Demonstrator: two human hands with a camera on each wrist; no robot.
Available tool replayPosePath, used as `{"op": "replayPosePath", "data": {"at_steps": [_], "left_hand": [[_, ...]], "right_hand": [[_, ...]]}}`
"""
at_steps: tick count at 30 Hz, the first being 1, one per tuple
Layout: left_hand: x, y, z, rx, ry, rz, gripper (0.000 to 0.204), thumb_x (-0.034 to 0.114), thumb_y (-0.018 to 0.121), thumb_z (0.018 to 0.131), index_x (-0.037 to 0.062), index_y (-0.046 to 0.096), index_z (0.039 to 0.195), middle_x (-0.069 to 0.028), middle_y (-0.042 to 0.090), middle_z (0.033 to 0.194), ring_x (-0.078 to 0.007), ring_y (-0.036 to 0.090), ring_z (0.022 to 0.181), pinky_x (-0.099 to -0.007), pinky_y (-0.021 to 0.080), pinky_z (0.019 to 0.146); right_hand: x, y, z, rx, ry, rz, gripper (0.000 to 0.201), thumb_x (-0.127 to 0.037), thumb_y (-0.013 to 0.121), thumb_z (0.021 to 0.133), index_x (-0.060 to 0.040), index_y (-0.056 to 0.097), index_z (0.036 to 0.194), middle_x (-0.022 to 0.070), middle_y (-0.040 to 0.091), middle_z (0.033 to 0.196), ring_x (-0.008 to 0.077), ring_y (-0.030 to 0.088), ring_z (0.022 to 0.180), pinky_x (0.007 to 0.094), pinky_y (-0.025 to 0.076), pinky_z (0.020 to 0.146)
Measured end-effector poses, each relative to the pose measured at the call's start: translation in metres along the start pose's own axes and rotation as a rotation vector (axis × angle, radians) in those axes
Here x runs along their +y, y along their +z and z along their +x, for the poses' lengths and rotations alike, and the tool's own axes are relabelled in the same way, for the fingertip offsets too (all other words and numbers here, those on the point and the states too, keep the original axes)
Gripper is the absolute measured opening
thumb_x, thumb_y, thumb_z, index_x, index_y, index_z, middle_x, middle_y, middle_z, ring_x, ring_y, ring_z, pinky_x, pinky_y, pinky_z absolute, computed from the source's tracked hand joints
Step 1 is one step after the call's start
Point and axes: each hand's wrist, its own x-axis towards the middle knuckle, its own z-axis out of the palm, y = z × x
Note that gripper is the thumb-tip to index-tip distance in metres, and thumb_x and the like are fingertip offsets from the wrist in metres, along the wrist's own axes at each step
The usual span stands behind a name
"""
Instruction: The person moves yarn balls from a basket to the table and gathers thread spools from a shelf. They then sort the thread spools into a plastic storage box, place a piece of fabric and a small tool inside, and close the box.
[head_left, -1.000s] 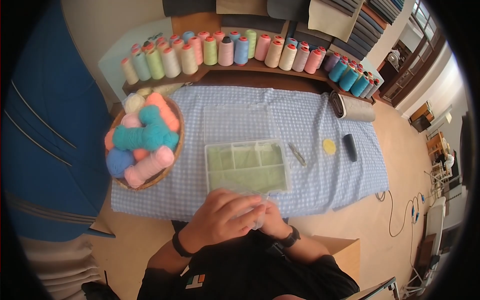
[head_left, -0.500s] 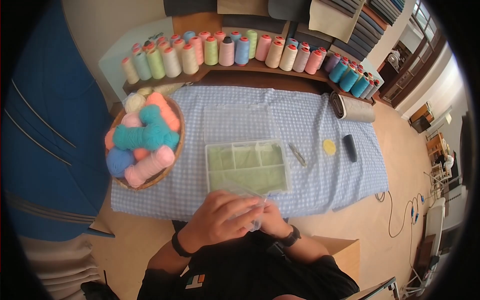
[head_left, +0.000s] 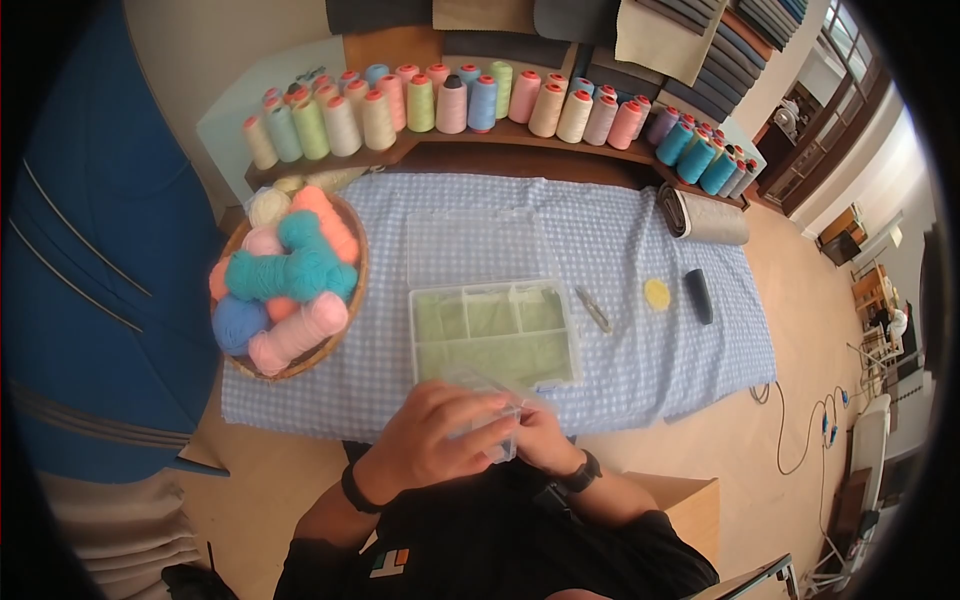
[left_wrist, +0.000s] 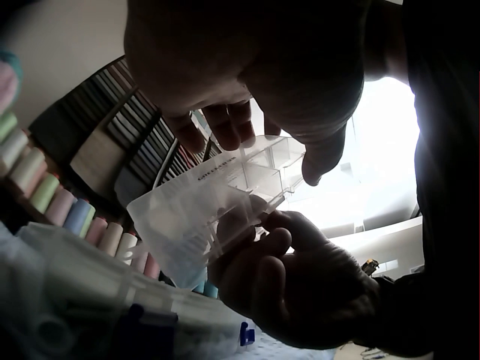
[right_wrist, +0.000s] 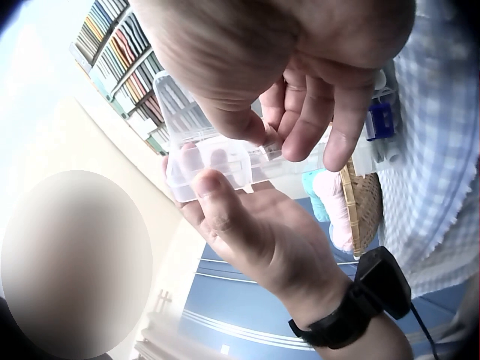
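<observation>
A small clear plastic box with compartments (left_wrist: pixel 172 214) is held above the table's front edge. My left hand (head_left: pixel 435 435) grips it, thumb on one side and fingers on the other, as the right wrist view shows. My right hand (head_left: pixel 545 440) pinches at the box's edge with thumb and fingers; in the left wrist view this hand (left_wrist: pixel 300 281) has curled fingers at the dividers. Just beyond the hands lies a larger open clear case (head_left: pixel 575 350), lined in green and divided into sections, its transparent lid (head_left: pixel 480 240) folded back on the cloth.
A basket (head_left: pixel 362 250) of yarn stands at the left. Right of the case lie a small metal tool (head_left: pixel 594 309), a yellow disc (head_left: pixel 657 293) and a dark object (head_left: pixel 700 296). Thread cones (head_left: pixel 483 104) line the back shelf, with rolled fabric (head_left: pixel 715 220) at the back right.
The small box has tilted and shifted slightly in the hands, showing more of its clear side. The fingers of both hands have moved a little; the items on the table stay put.
</observation>
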Motion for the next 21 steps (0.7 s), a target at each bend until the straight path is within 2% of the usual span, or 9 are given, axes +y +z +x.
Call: {"op": "replayPosePath", "data": {"at_steps": [4,10,13,16,19,21], "left_hand": [[-0.006,-0.001,-0.003,0.002,0.026,-0.028,0.065,0.02,0.093,0.073,0.0211,0.07,0.134,-0.0067,0.058,0.139,-0.0302,0.061,0.113,-0.045,0.052,0.095],[-0.006,-0.003,-0.013,0.008,-0.072,0.051,0.072,0.022,0.097,0.068,0.0196,0.069,0.135,-0.0085,0.056,0.129,-0.0307,0.06,0.113,-0.0459,0.053,0.093],[-0.012,-0.007,-0.018,0.049,-0.098,0.077,0.08,0.025,0.099,0.066,0.0168,0.066,0.138,-0.0099,0.054,0.127,-0.0308,0.059,0.113,-0.0459,0.053,0.092],[-0.012,-0.013,-0.016,0.108,-0.128,0.085,0.088,0.027,0.099,0.065,0.0148,0.061,0.143,-0.0115,0.051,0.128,-0.0308,0.058,0.114,-0.0452,0.053,0.09],[-0.019,-0.015,-0.027,0.127,-0.177,0.075,0.089,0.029,0.099,0.068,0.0149,0.058,0.145,-0.0138,0.048,0.131,-0.0306,0.057,0.114,-0.0455,0.054,0.09],[-0.024,-0.012,-0.037,0.15,-0.168,0.053,0.087,0.03,0.099,0.07,0.0144,0.057,0.145,-0.0151,0.045,0.132,-0.0305,0.057,0.115,-0.0462,0.054,0.091]], "right_hand": [[0.007,-0.007,0.0,0.094,0.041,-0.096,0.032,-0.006,0.066,0.105,-0.0024,0.066,0.137,0.0052,0.071,0.128,0.0155,0.066,0.119,0.0348,0.054,0.103],[-0.016,0.002,0.001,0.014,-0.074,-0.083,0.021,-0.002,0.066,0.105,-0.0015,0.066,0.126,0.0048,0.071,0.115,0.015,0.066,0.107,0.0352,0.055,0.099],[-0.019,0.001,0.0,-0.089,-0.172,0.029,0.018,0.003,0.065,0.104,-0.0002,0.065,0.122,0.0061,0.069,0.114,0.0156,0.067,0.106,0.0354,0.055,0.097],[-0.026,-0.004,-0.01,-0.084,-0.204,-0.013,0.019,0.007,0.063,0.102,0.0008,0.064,0.12,0.0093,0.067,0.114,0.0179,0.068,0.106,0.0364,0.057,0.095],[-0.046,-0.014,-0.016,-0.048,-0.344,-0.083,0.019,0.009,0.063,0.101,0.0014,0.064,0.118,0.0112,0.065,0.111,0.0195,0.068,0.104,0.0368,0.058,0.093],[-0.054,-0.033,-0.015,0.048,-0.461,-0.166,0.019,0.008,0.063,0.1,0.0018,0.064,0.117,0.0131,0.065,0.111,0.0204,0.069,0.099,0.0374,0.059,0.091]]}}
